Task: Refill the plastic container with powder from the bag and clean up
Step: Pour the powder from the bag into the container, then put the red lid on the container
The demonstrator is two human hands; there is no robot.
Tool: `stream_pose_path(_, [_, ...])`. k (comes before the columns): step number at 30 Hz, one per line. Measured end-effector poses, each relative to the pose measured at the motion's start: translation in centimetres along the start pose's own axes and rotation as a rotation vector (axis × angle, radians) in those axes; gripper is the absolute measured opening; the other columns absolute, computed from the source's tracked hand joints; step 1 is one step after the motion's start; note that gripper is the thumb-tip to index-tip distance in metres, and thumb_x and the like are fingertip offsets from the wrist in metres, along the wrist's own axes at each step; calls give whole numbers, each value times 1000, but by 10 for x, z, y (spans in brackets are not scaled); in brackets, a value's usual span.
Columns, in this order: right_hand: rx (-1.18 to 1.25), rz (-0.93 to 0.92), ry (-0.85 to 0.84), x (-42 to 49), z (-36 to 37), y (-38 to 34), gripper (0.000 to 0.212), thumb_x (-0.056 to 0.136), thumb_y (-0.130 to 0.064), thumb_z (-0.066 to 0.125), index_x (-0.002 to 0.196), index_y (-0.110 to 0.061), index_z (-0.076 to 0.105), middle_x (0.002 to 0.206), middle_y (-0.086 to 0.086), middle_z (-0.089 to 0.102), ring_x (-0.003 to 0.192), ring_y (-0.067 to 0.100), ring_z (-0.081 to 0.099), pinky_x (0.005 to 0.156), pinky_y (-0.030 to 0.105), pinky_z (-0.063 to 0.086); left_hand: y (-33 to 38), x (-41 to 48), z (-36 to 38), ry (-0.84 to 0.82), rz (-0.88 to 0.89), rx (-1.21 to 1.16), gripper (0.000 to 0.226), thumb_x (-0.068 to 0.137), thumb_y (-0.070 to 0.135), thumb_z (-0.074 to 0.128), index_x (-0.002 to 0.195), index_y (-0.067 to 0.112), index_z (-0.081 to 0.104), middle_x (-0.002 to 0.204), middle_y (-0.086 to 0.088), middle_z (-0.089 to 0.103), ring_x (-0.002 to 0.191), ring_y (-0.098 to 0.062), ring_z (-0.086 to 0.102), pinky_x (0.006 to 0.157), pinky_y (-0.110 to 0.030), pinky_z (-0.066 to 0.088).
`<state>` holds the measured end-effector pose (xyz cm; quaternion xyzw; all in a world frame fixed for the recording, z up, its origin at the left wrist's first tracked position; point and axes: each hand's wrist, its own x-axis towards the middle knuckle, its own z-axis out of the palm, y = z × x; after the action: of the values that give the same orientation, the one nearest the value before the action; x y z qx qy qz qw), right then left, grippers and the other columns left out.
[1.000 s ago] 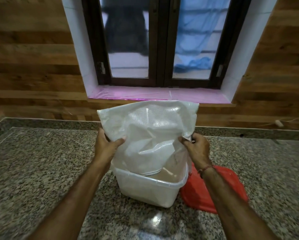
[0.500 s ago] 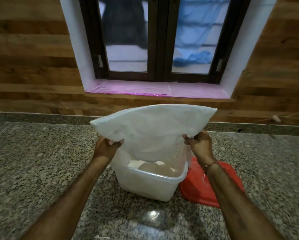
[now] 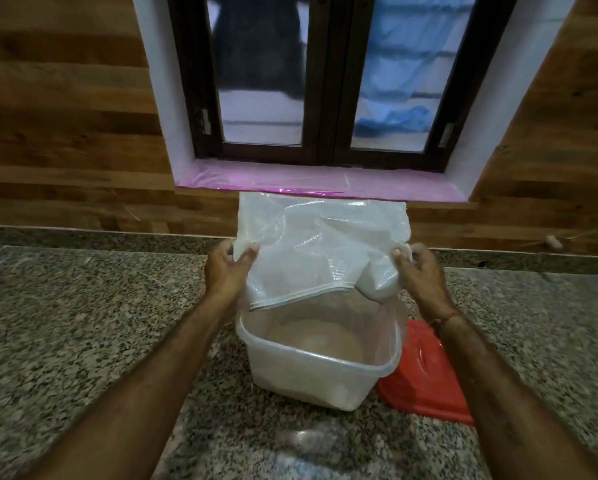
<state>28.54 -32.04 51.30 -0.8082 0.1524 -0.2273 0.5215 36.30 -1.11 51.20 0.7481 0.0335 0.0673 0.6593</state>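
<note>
A white woven plastic bag [image 3: 311, 247] hangs upside down, its open mouth facing down over a translucent square plastic container [image 3: 311, 379] on the granite counter. My left hand [image 3: 226, 268] grips the bag's left edge. My right hand [image 3: 419, 271] grips its right edge, where a lump of powder bulges in the corner. Pale powder [image 3: 311, 341] lies heaped inside the container. The bag looks limp and mostly flat.
A red lid [image 3: 425, 379] lies flat on the counter right of the container, partly under my right forearm. The speckled granite counter [image 3: 83, 323] runs to a wood-panelled wall with a dark-framed window [image 3: 328, 81] and pink-lined sill behind.
The bag went from spread wide and flat over the container to lifted and crumpled, its mouth now clear above the rim. Both hands rose with it. The powder heap is now visible.
</note>
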Motion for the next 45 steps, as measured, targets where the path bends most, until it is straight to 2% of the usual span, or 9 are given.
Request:
stream_pose_path(11, [87, 229, -106, 61, 77, -92, 19, 102, -25, 63, 88, -12, 64, 86, 11, 66, 76, 25, 62, 66, 33, 53, 17, 103, -107, -275, -436, -464, 36, 90, 6, 65, 125, 2, 62, 118, -18, 69, 96, -28, 69, 59, -33, 62])
stream_pose_path(15, [247, 396, -308, 68, 175, -125, 29, 100, -17, 64, 116, 7, 68, 111, 22, 73, 86, 31, 69, 82, 46, 61, -28, 134, -204, -160, -490, -414, 40, 91, 12, 64, 131, 6, 60, 120, -20, 68, 101, -35, 68, 67, -42, 64])
stream_pose_path(21, [232, 587, -623, 15, 329, -133, 27, 90, -25, 77, 103, -2, 74, 94, 12, 76, 64, 21, 70, 61, 35, 60, -107, 120, -328, 93, -516, -162, 38, 98, 10, 61, 135, 15, 52, 129, -10, 57, 104, -30, 59, 72, -35, 49])
stream_pose_path(23, [76, 599, -607, -19, 364, -111, 18, 88, -18, 80, 92, -3, 71, 85, 9, 72, 63, 18, 65, 65, 31, 54, -138, 101, -350, 175, -545, -54, 48, 97, 13, 66, 142, 13, 50, 141, -10, 56, 120, -34, 57, 83, -36, 49])
stream_pose_path(26, [1, 602, -580, -64, 389, -65, 25, 89, 2, 74, 68, -4, 61, 55, 5, 67, 45, 16, 60, 39, 18, 45, -180, 74, -368, 289, -601, 97, 64, 90, 10, 75, 147, 3, 47, 142, -8, 53, 130, -36, 53, 96, -38, 45])
stream_pose_path(32, [-366, 341, -492, -114, 403, 1, 27, 85, -16, 81, 104, -17, 63, 89, 8, 68, 89, 29, 69, 79, 35, 55, -245, 33, -371, 280, -620, 232, 64, 77, 6, 86, 133, 1, 56, 129, -21, 66, 111, -37, 67, 90, -42, 55])
stream_pose_path(34, [-450, 293, -514, -122, 402, 14, 43, 87, -13, 76, 126, -17, 57, 98, 14, 71, 90, 29, 67, 76, 33, 49, -254, 27, -367, 285, -593, 329, 73, 75, 5, 88, 138, 1, 50, 132, -22, 63, 115, -39, 64, 92, -45, 52])
stream_pose_path(38, [-562, 249, -516, -128, 402, 27, 31, 86, 0, 61, 114, -10, 67, 106, 21, 70, 102, 36, 67, 76, 34, 46, -253, 23, -359, 224, -568, 502, 69, 76, 9, 85, 135, 6, 49, 126, -23, 65, 106, -39, 66, 90, -48, 55])
stream_pose_path(45, [-441, -62, -495, -123, 389, -33, 53, 94, -26, 71, 142, -11, 54, 141, 15, 53, 134, 29, 46, 104, 35, 42, -180, 51, -310, 94, -327, 817, 83, 84, 49, 75, 153, 24, 37, 155, -18, 39, 142, -40, 34, 112, -55, 32])
